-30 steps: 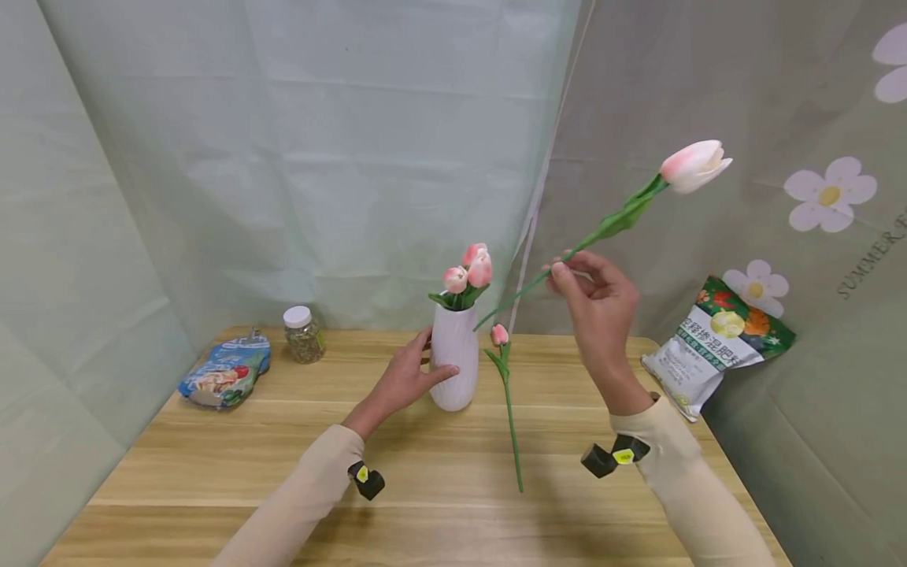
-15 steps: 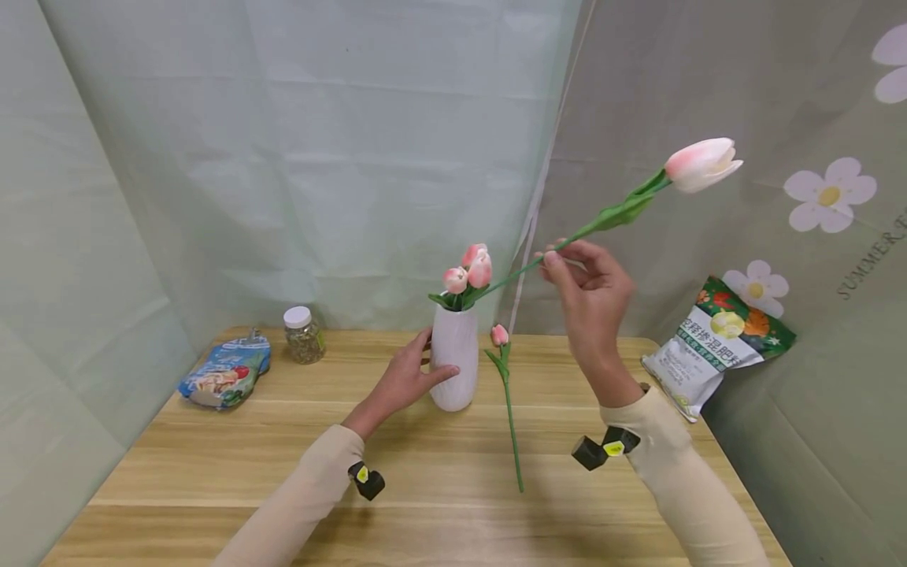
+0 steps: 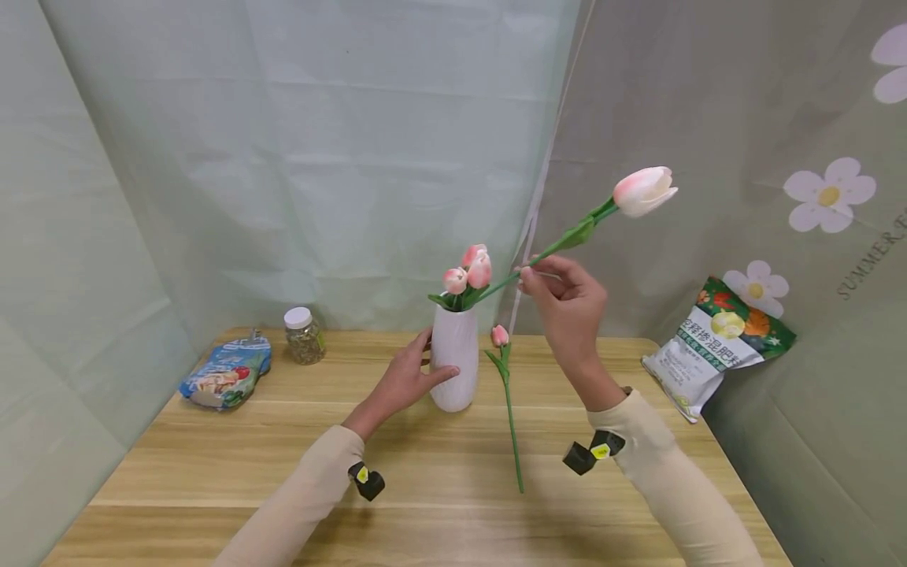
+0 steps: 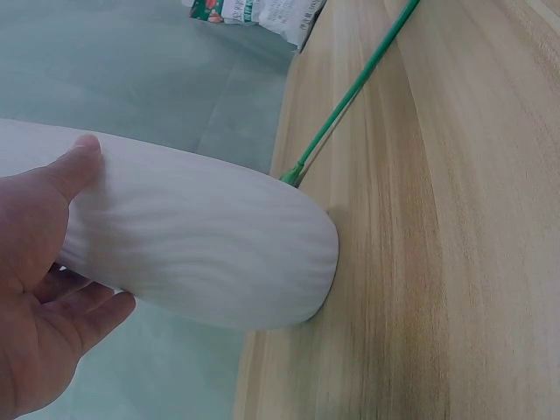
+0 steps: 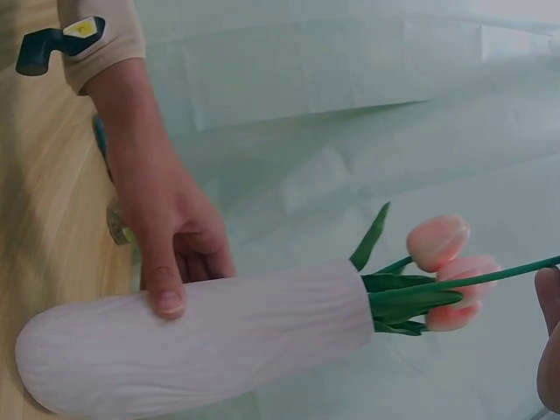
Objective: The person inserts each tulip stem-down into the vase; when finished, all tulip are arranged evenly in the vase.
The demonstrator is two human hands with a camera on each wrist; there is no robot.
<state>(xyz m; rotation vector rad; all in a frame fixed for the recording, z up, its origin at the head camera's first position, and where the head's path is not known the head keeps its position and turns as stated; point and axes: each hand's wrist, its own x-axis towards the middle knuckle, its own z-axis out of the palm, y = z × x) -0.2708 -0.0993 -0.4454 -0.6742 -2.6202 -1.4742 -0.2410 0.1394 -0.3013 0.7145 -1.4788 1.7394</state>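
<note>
A white ribbed vase (image 3: pixel 454 354) stands upright on the table, holding several pink-and-white tulips (image 3: pixel 479 269). My left hand (image 3: pixel 409 373) grips its side, thumb across the front and fingers round the back, as the left wrist view also shows. With thumb and fingertips my right hand (image 3: pixel 572 309) pinches the green stem of another tulip (image 3: pixel 643 191), its bloom slanting up to the right. That stem's lower end goes into the vase mouth among the leaves, its tip hidden. A further tulip (image 3: pixel 500 336) lies on the table just right of the vase.
On the wooden table (image 3: pixel 425 488), a blue food pouch (image 3: pixel 227 373) and a white-lidded jar (image 3: pixel 304 336) stand at the back left. A green-and-white fertilizer bag (image 3: pixel 716 342) leans at the right edge. Cloth backdrops rise behind and at both sides.
My right hand has moved left and down with the tulip, and its stem end has gone from beside the vase into the mouth. My left hand stays on the vase.
</note>
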